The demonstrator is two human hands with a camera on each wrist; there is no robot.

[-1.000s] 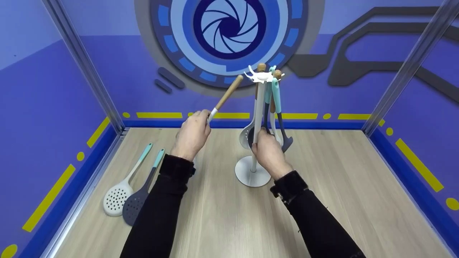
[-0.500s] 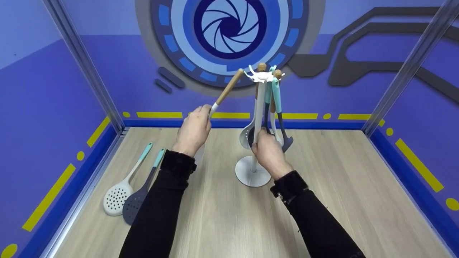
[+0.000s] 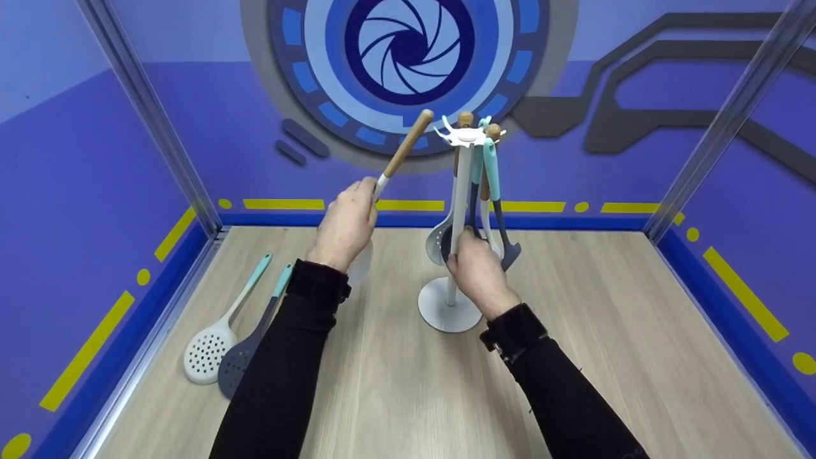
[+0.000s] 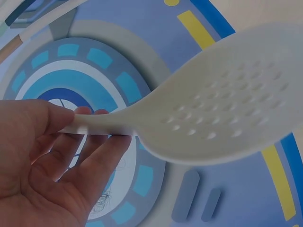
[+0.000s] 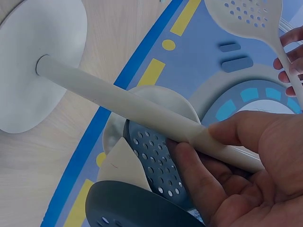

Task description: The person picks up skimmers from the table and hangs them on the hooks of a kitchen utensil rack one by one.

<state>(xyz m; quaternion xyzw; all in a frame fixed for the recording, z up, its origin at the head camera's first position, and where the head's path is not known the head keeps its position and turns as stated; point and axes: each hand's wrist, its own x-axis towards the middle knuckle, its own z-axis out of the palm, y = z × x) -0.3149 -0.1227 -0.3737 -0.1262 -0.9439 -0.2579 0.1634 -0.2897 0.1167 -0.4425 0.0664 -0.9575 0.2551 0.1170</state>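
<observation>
Left hand (image 3: pixel 347 223): thumb and fingers pinch the white neck of a perforated skimmer (image 4: pixel 227 99), which is held up off the desk (image 3: pixel 574 357). Its wooden handle slants up and right, tip near the hook crown (image 3: pixel 467 136) but apart from it. Holed head points down, behind the hand and wrist in the head view.

Right hand (image 3: pixel 478 268): thumb and fingers curled around the white pole (image 3: pixel 463 204) of an upright utensil rack; round base (image 3: pixel 440 312) flat on the desk.

Hung about the pole: a white holed utensil (image 3: pixel 436 243) with a wooden handle, left; a dark perforated one (image 5: pixel 156 161) and a cream flat blade (image 5: pixel 125 168) behind; a dark-headed utensil with teal handle (image 3: pixel 491 169), right.

Further left, on the desk: white skimmer with teal handle (image 3: pixel 209 350), dark skimmer with teal handle (image 3: pixel 237 366) just beside, the latter partly hidden by the left sleeve (image 3: pixel 277 376).

Beyond: blue-violet back wall (image 3: pixel 408 44), aperture motif at centre.
</observation>
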